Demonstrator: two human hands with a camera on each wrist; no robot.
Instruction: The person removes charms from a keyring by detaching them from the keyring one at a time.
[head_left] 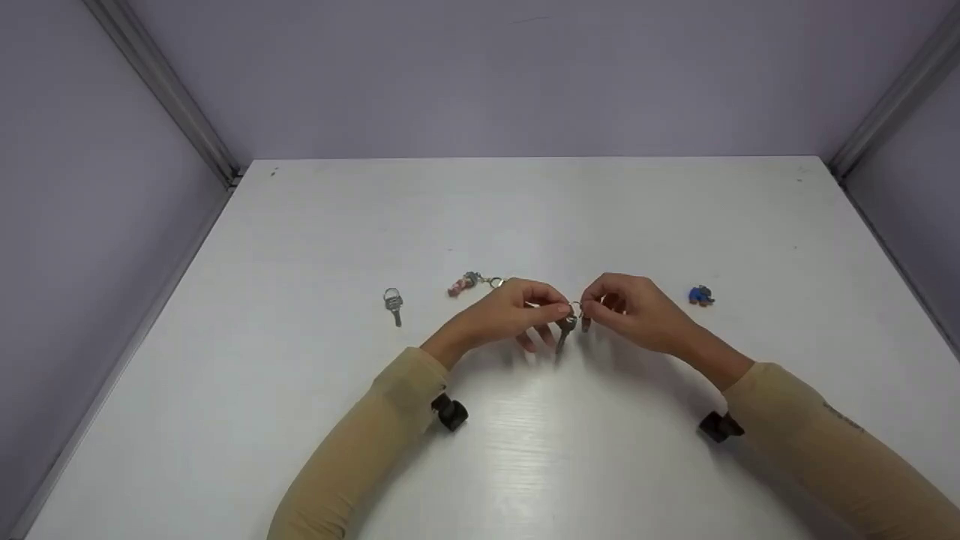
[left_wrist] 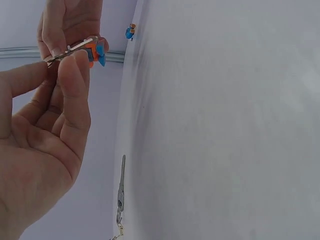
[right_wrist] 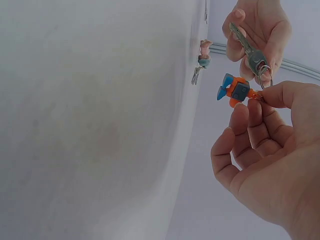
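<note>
Both hands meet above the middle of the white table (head_left: pixel 525 465). My left hand (head_left: pixel 559 309) pinches a silver key (head_left: pixel 564 331) by its head; the key (right_wrist: pixel 246 44) carries a split ring (right_wrist: pixel 264 74). My right hand (head_left: pixel 589 306) pinches the ring side of a small orange and blue charm (right_wrist: pixel 233 91), which hangs right beside the key's ring. In the left wrist view the left hand (left_wrist: pixel 62 56) grips the key with the charm (left_wrist: pixel 95 52) just behind it.
A loose key on a ring (head_left: pixel 393 304) lies at the left. A pink charm keychain (head_left: pixel 466 283) lies just behind my left hand. A small blue charm (head_left: pixel 701 295) sits to the right. Grey walls close the table's back and sides.
</note>
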